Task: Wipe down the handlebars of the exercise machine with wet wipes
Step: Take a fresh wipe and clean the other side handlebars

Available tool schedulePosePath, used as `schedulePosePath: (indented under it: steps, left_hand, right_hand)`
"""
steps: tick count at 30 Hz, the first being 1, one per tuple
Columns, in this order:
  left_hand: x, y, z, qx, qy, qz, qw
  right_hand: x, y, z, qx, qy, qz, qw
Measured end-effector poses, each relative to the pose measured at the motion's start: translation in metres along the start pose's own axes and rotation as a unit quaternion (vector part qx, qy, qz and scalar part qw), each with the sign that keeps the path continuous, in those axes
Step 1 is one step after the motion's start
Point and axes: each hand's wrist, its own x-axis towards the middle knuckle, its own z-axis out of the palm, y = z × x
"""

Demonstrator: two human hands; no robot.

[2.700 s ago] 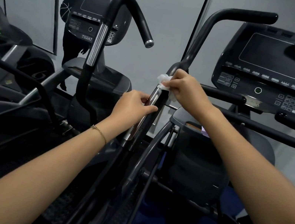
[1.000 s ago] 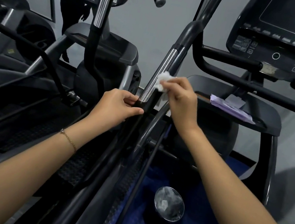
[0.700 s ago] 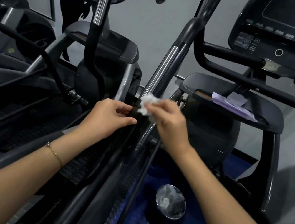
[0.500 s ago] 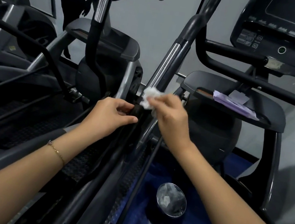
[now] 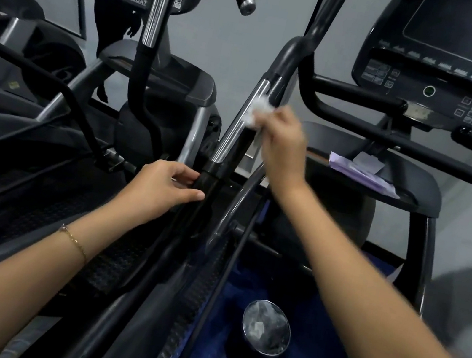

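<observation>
While my left hand (image 5: pixel 160 191) grips the handlebar (image 5: pixel 232 134) below, my right hand (image 5: pixel 283 149) pinches the wet wipe (image 5: pixel 257 110) onto its chrome — long axis climbing toward the frame's upper right.

The handlebar (image 5: pixel 234 134), a black tube with a chrome middle section, slants from 7 o'clock up toward 1 o'clock. The wet wipe (image 5: pixel 258 111), white and crumpled, sits against the chrome's upper end, at 12 o'clock from the view's centre, pinched in the right hand (image 5: pixel 284 146).
</observation>
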Motion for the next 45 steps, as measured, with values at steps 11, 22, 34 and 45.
schedulePosePath:
  steps: [11, 22, 34, 45]
  left_hand:
    - [-0.003, 0.004, 0.001, 0.026, 0.012, 0.006, 1.000]
    - [-0.003, 0.003, 0.005, 0.017, 0.017, -0.006, 1.000]
    - [-0.010, 0.012, -0.002, 0.027, -0.008, 0.009, 1.000]
    - [-0.011, 0.010, 0.000, 0.018, -0.008, 0.011, 1.000]
  right_hand:
    - [0.018, 0.007, -0.007, -0.017, -0.027, -0.056, 0.998]
    - [-0.072, -0.018, 0.000, 0.132, -0.099, -0.081, 0.983]
    - [-0.026, -0.041, -0.032, 0.463, -0.256, 0.384, 0.757]
    - [-0.058, -0.046, -0.016, 0.569, -0.126, 0.417, 0.697]
